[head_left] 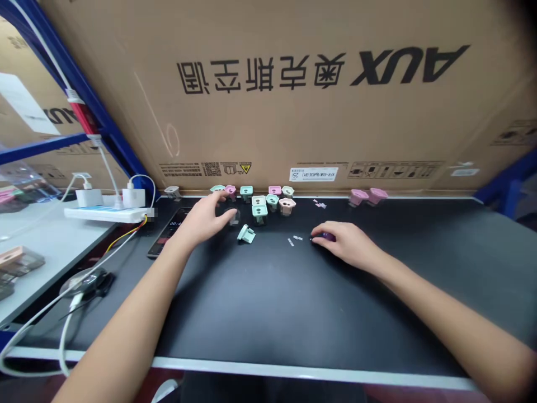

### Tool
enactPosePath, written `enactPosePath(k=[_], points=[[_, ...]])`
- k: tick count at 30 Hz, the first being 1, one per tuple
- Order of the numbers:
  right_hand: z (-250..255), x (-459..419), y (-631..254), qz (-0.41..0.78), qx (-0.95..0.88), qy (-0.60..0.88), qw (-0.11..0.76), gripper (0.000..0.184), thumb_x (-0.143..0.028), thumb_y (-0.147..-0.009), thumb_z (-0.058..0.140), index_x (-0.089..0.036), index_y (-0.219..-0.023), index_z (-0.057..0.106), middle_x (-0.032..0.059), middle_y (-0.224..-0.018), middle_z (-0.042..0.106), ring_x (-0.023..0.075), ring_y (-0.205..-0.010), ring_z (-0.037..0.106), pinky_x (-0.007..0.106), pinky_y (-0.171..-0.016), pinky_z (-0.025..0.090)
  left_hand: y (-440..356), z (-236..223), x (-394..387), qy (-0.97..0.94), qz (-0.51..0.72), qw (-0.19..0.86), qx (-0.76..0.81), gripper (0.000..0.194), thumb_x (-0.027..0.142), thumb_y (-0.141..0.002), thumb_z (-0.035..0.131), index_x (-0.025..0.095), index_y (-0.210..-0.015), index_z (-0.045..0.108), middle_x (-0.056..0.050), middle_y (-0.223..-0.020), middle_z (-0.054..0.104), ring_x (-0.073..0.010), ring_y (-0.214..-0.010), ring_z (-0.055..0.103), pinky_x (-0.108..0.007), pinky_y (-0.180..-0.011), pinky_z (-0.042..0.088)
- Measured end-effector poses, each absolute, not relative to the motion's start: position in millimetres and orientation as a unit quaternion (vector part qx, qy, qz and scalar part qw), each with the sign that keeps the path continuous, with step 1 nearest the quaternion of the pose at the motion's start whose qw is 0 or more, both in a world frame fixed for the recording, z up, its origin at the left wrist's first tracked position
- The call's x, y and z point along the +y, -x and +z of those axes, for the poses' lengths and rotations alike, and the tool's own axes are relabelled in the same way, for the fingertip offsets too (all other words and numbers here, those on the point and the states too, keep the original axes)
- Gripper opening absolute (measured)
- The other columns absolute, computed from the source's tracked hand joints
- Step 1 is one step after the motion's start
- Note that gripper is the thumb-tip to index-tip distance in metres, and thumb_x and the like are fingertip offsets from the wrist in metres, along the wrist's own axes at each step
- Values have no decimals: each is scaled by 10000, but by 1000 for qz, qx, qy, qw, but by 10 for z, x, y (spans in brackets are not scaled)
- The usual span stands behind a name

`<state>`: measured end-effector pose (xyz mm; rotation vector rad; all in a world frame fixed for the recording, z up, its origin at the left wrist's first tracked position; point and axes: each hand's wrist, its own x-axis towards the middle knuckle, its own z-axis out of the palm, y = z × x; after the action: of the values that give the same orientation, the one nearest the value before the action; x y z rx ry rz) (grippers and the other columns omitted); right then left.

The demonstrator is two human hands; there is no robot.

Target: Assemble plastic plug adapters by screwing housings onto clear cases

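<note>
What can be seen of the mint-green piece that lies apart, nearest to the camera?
The mint-green piece looks like hard plastic: a plate with a narrower block jutting from it. It lies tipped on the dark tabletop, nearer the camera than the left hand. Neither hand touches it. Finer details are too small to tell.

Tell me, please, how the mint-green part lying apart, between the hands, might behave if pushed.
The mint-green part looks hard-edged, so probably stiff. Being small, it is likely light; its angular sides should resist rolling.
</note>
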<state>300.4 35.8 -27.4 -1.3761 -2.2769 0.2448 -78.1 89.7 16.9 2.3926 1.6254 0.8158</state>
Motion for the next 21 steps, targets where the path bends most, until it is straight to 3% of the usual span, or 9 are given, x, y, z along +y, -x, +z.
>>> enactPosePath(k=[6,13,21], points=[[-289,384,-2964,87,-831,500,227,142,-286,-915,623,-268,-958,757,18,-981,794,225,-843,738,334,-760,548,834,121,917,-803,250,126,527,640,495,-849,677,234,-1410,513,-118,-1341,654,-310,-1235,629,-479,-1074,483],[-289,376,-2937,88,-834,487,245,143,-270,-910,600,-253,-932,740,24,-918,788,215,-773,725,324,-725,543,866,56,973,-805,258,137,517,484,432,-853,668,223,-1286,605,-86,-1196,730,-271,-1127,686,-429,-1024,523],[-91,203,-2909,74,-808,483,329,127,-299,-948,597,-243,-928,710,21,-925,770,192,-758,691,317,-720,529,642,496,618,-786,381,111,474,480,433,-867,695,243,-1299,606,-62,-1183,725,-228,-1048,686,-329,-872,548]])
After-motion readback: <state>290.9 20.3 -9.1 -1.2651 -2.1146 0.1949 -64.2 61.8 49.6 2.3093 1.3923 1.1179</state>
